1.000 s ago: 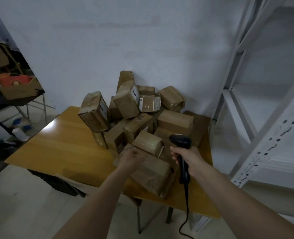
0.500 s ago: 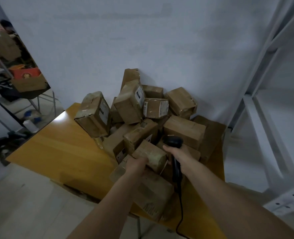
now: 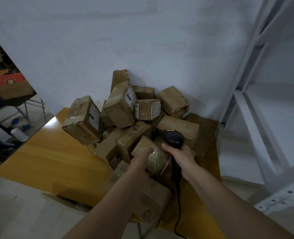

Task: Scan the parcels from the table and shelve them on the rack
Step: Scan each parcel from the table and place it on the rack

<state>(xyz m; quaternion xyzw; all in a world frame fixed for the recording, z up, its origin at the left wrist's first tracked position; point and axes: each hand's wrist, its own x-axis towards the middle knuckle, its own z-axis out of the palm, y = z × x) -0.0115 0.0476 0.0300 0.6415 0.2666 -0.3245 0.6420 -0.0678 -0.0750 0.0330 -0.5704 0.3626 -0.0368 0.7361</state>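
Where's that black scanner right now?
In the head view the black scanner is right of centre, gripped by the right hand over the near side of the parcel pile, beside the small parcel the left hand holds.

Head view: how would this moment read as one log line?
left hand: grips parcel | right hand: holds scanner | pile on table | rack: nothing shelved in view
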